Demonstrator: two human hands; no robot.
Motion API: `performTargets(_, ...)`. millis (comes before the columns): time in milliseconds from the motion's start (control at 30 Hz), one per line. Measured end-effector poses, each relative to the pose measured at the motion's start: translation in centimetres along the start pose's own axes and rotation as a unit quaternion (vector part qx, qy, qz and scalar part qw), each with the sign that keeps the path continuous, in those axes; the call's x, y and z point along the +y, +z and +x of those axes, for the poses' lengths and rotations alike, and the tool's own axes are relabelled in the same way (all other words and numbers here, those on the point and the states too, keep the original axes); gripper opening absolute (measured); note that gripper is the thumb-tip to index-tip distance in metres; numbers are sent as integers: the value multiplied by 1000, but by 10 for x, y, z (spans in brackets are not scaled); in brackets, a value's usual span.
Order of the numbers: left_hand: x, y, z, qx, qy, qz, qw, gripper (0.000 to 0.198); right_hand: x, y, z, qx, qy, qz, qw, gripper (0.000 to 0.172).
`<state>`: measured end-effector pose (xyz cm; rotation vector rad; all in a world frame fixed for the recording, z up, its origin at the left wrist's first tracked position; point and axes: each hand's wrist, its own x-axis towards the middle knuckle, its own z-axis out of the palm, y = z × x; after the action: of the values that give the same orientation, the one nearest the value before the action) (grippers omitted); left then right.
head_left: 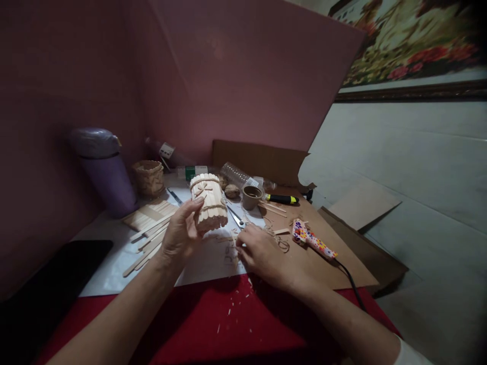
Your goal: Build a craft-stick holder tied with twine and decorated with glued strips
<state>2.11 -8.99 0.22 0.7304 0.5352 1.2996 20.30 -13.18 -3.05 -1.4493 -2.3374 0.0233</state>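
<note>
My left hand (pixel 184 228) is closed around a small round holder (pixel 209 200) made of upright craft sticks. Two twine bands run around it, and a twine bow sits on the upper one. It is tilted and lifted over the white paper. Lower and to the right, my right hand (pixel 262 256) rests close to the paper with its fingers curled together; whatever they may pinch is hidden. Just beyond those fingers lie scissors (pixel 239 219). A loose tangle of twine (pixel 281 244) is beside the right hand.
Loose craft sticks (pixel 150 246) lie left, near a purple tumbler (pixel 108 177) and a twine-trimmed cup (pixel 149 177). Behind are a brown cup (pixel 251 197), twine balls (pixel 231 190) and a plastic bottle (pixel 236 174). Rightward are a yellow-black cutter (pixel 282 199) and corded flowered glue gun (pixel 312 240).
</note>
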Motion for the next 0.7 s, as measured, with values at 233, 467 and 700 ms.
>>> performTargets(233,-2,4,-7,-31,-23,7,999,39,-17,-39,-6,155,50,198,967,14)
performTargets(467,-9,15,-17,-42,-54,66,995,39,-30,-39,-4,273,55,237,931,12)
performTargets(700,-20,16,-17,-56,-2,99,993,44,-39,-25,-3,248,85,304,916,14)
